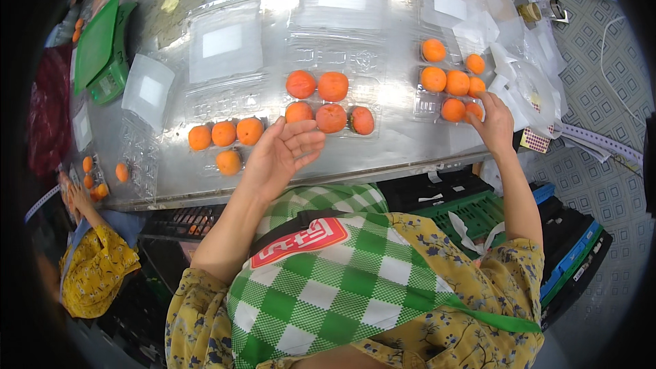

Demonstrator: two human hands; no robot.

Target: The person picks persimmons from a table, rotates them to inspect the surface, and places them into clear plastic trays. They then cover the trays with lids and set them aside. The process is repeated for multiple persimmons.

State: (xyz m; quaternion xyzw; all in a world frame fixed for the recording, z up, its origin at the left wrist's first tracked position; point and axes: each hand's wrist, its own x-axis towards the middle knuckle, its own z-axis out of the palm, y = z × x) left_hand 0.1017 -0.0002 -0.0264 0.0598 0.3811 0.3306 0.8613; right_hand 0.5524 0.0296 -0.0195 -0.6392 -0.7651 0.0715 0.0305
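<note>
My left hand [282, 148] is held palm up above the table's front edge, fingers spread a little, with nothing in it. Just beyond it, several reddish-orange persimmons [333, 86] sit in the middle clear plastic clamshell tray [366, 59]. To its left, more persimmons [224, 134] stand in a second clamshell. My right hand [494, 120] has thumb and fingers around a small persimmon [473, 111] at the right-hand group. Other persimmons [433, 79] lie beside it, some of them in a third clamshell tray [421, 107].
A green scale [105, 64] stands at the far left of the metal table [394, 154]. Another person's hand [79, 197] is by fruit at lower left. White wrapping sheets [523, 82] and a sticker sheet [536, 139] lie at right. Crates [461, 215] stand below the table.
</note>
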